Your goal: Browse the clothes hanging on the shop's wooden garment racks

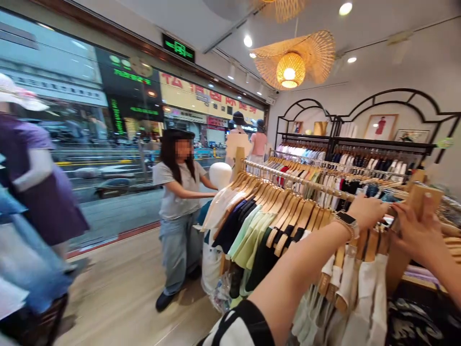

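Your left hand (367, 212) and right hand (419, 235) reach the light, stiff wooden hangers (370, 245), grip unclear; hold them at the shoulders.

Hangers (288, 204) on a clothing rail (298, 180) ahead, a person (178, 192) left of it, a shop window (72, 158) behind them, a wall rack (360, 144) beyond at right

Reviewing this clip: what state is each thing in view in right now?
Left hand: raised, fingers over the hanger tops
Right hand: raised, fingers among the hangers
Wooden hangers: hanging in a row, carrying garments
Clothes rail: loaded with hangers
Wristwatch: worn on the left wrist
Pendant lamp: lit
Other person: standing, arms extended forward
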Available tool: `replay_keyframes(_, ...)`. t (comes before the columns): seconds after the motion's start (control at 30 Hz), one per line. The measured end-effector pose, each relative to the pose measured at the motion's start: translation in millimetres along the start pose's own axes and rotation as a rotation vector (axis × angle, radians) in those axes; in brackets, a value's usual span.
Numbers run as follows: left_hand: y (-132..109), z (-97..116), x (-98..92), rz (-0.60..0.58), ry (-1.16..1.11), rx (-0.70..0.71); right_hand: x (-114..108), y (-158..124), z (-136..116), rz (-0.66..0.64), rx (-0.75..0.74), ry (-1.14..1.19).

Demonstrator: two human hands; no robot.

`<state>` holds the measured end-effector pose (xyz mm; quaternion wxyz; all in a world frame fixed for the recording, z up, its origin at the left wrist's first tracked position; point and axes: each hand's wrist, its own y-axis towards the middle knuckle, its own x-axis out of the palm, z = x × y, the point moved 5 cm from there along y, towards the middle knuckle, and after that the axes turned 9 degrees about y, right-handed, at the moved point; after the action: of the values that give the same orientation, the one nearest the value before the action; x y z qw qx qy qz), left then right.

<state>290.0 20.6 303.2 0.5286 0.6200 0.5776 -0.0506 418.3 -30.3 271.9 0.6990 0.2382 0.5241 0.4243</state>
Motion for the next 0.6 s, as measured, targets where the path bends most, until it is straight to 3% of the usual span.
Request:
replay_keyframes(0.3,-8.8,7.5,-2.1,0.124,0.084,-0.044,-0.8,6.4,0.1,-0.023,0.101,0.086)
replay_keyframes(0.6,-10.7,5.7,-0.3,0.103,0.079,-0.077,-3.2,11.1,-4.6,0.128,0.031,0.089)
